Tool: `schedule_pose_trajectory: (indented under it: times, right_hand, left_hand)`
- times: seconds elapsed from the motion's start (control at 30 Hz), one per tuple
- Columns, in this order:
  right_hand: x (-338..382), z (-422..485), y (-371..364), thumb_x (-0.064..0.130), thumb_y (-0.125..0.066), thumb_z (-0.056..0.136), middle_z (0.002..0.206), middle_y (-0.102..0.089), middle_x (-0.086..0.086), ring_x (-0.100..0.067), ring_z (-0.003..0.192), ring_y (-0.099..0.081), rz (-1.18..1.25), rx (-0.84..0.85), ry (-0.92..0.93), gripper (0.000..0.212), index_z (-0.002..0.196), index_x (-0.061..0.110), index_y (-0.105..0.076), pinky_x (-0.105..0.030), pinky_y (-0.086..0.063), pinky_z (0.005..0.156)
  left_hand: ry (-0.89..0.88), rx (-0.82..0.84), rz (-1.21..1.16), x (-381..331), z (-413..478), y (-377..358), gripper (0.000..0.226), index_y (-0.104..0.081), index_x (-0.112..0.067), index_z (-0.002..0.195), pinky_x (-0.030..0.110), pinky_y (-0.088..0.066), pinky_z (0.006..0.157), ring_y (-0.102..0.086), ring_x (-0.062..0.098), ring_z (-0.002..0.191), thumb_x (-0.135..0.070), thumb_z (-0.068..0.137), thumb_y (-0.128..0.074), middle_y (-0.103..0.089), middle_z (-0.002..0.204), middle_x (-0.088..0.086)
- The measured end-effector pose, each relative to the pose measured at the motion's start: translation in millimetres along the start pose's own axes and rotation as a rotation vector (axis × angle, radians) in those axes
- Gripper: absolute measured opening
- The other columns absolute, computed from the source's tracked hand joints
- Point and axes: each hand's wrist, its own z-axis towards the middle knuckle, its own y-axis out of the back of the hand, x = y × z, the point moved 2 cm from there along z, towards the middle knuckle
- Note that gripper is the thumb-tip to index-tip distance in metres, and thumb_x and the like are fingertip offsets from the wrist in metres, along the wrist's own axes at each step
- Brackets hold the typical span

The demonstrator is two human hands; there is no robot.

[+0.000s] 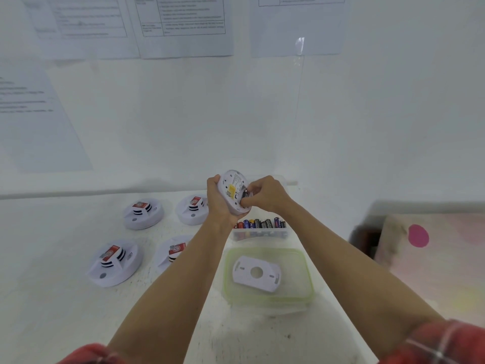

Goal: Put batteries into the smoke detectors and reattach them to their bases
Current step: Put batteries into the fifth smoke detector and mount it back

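The left hand point(219, 203) gripped a white smoke detector point(232, 185) from the left, fingers curled around its rim, and held it raised above the far middle of the white surface point(52, 298) with its back turned toward the camera. A yellow label showed on that back. The right hand point(265, 193) met it from the right, fingers curled, their tips pinching a dark battery point(245, 194) at the opening on the detector's right edge; how far the battery sat inside could not be told. Just below the hands, a row of batteries point(262, 223) stood upright in a small clear box point(259, 235). Nearer than the box lay a green-rimmed clear container point(307, 282), and a white base plate point(257, 273) with a round middle hole rested flat in it. To the left, four more detectors point(114, 261) sat dome-up on the surface in two rows, each with a red tag on top; the near right one was partly hidden by the left forearm. Printed sheets point(183, 24) hung on the far wall. At the right edge lay a pale cloth with a pink spot point(418, 235).
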Motion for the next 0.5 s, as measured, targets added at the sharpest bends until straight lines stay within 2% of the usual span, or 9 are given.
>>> schedule_pose_trajectory:
  times: [0.1,0.17,0.23,0.37,0.5]
  right_hand:
    - [-3,5,-2,0.019,-0.076,0.067,0.052,-0.049,0.002,-0.008,0.047,-0.04,0.07,-0.03,-0.022,0.024,0.051,0.018,-0.058,-0.022,-0.032,0.049]
    - [-4,7,-2,0.019,-0.077,0.066,0.06,-0.055,-0.004,-0.012,0.052,-0.045,0.109,-0.052,-0.039,0.017,0.061,0.006,-0.066,-0.024,-0.035,0.052]
    - [-5,9,-2,0.018,-0.078,0.065,0.066,-0.057,-0.007,-0.015,0.056,-0.046,0.113,-0.054,-0.042,0.023,0.071,-0.002,-0.068,-0.025,-0.035,0.053]
    - [-8,12,4,0.015,-0.08,0.064,0.072,-0.057,0.002,-0.008,0.063,-0.051,0.119,0.036,-0.04,0.026,0.067,0.014,-0.054,-0.019,-0.038,0.053]
    - [-10,13,8,0.011,-0.082,0.063,0.079,-0.055,0.001,-0.014,0.073,-0.051,0.047,0.152,0.007,0.034,0.08,0.012,-0.052,-0.026,-0.043,0.068]
  left_hand:
    - [-0.014,-0.015,0.023,-1,0,-3,0.038,-0.055,-0.016,0.084,0.027,-0.036,0.069,-0.047,0.016,0.073,-0.048,0.084,-0.034,-0.051,0.08,0.004]
    - [-0.016,-0.011,0.031,0,0,-5,0.037,-0.055,-0.017,0.083,0.027,-0.037,0.069,-0.047,0.016,0.072,-0.047,0.085,-0.033,-0.051,0.079,0.003]
    - [-0.015,0.0,0.032,0,0,-6,0.037,-0.054,-0.016,0.081,0.027,-0.036,0.068,-0.047,0.015,0.07,-0.046,0.086,-0.033,-0.051,0.078,0.003]
    - [0.0,0.008,0.028,1,0,-5,0.038,-0.055,-0.015,0.082,0.029,-0.037,0.069,-0.047,0.016,0.072,-0.046,0.086,-0.033,-0.051,0.079,0.004]
    - [0.013,0.032,0.045,-2,-1,-7,0.039,-0.054,-0.015,0.081,0.028,-0.035,0.066,-0.046,0.016,0.07,-0.047,0.086,-0.032,-0.049,0.077,0.003]
